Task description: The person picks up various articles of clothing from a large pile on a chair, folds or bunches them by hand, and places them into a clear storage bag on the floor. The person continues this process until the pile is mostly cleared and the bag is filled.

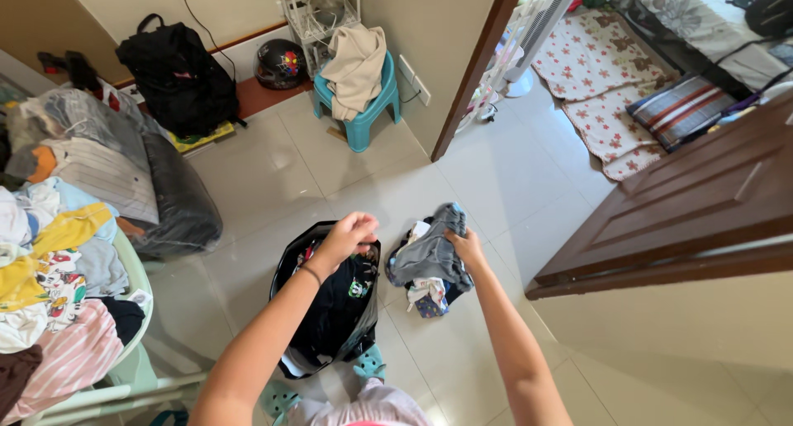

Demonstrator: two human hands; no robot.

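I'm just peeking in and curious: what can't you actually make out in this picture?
- Black bag, head view: lower contents hidden by its walls and the left hand.
- Floor pile: lower pieces covered by the grey garment in the right hand.
- Clothes heap: cut off by the left edge.

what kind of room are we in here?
Most likely a home, a tiled hallway or laundry corner beside a bedroom. Signs: heaps of clothes on a chair, a black bag of clothes under the left hand, and a bed with floor mats through the doorway.
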